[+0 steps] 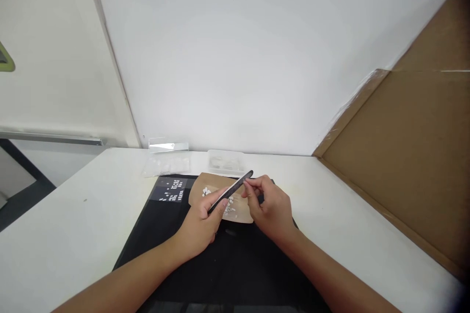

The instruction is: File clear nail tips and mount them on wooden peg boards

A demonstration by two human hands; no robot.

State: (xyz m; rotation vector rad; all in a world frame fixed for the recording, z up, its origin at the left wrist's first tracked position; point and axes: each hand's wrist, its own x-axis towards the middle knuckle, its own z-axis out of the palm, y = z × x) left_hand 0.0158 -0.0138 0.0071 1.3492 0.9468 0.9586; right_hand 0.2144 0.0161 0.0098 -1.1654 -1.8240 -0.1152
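My left hand [205,215] grips the lower end of a long, slim nail file [233,190], dark on its face with a pale edge. The file slants up to the right. Close to its upper end, the thumb and fingertips of my right hand [270,203] are pinched together; whatever sits between them is too small to make out. Below both hands lies a tan sheet with curved edges [196,190], partly covered by the fingers. Small white pieces [206,190] are scattered on it, some of them hidden by my left hand.
A black mat [227,269] lies under the hands on the white table [66,225]. White pieces stand in groups on a dark sheet [157,194] at left. Behind are a clear bag [167,164], a clear plastic tray [225,161] and the wall. Cardboard [411,156] borders the right.
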